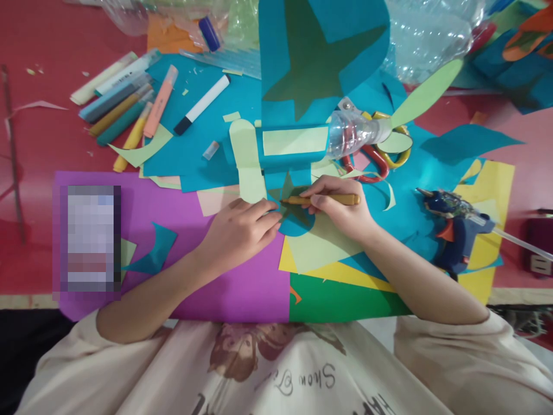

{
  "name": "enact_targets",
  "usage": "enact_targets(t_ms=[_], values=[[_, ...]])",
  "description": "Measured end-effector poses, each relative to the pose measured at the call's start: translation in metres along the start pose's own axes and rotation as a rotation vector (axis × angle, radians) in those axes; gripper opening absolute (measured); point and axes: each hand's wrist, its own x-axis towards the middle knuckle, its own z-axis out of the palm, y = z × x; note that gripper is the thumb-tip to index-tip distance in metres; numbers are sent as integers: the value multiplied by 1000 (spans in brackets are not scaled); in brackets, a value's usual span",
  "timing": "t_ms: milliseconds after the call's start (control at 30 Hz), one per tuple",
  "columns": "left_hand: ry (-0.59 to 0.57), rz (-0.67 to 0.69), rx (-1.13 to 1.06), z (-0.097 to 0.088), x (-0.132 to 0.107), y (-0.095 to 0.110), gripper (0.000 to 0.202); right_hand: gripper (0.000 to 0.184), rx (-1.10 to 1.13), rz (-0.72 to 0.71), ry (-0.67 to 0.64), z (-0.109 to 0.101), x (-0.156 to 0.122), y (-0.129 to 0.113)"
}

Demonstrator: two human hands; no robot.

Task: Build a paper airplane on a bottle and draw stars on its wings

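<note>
My right hand (341, 210) is closed around an ochre marker (322, 200), with its tip pointing left at a green star on the blue paper wing (296, 222) of a plastic-bottle aeroplane (298, 144). My left hand (239, 227) lies on the wing's left edge with curled fingers pressing the paper down. The aeroplane is wrapped in blue paper with pale green strips, and a pale green propeller (425, 95) sits at its clear neck. A second blue wing with a green star (319, 57) stands up behind it.
Several markers (125, 106) lie at the upper left. A blue glue gun (455, 222) rests at the right, and red and yellow scissors (380, 161) lie under the bottle neck. Purple (194, 294), green (341, 302) and yellow paper sheets cover the red surface. Clear plastic bottles (432, 40) lie at the back.
</note>
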Motion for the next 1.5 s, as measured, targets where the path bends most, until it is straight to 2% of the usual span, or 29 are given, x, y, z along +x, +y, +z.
enact_targets(t_ms=[667, 1100, 1233, 1367, 1500], values=[[24, 9, 22, 0, 1, 0, 21, 8, 18, -37, 71, 1, 0, 6], [-3, -10, 5, 1, 0, 0, 21, 10, 34, -24, 19, 0, 1, -1], [1, -4, 4, 1, 0, 0, 22, 10, 26, -38, 41, 1, 1, 2], [0, -3, 11, 1, 0, -1, 22, 10, 22, -77, 90, 0, 1, 5], [-15, -12, -5, 3, -1, -2, 23, 14, 53, -202, 109, -3, -1, 8]])
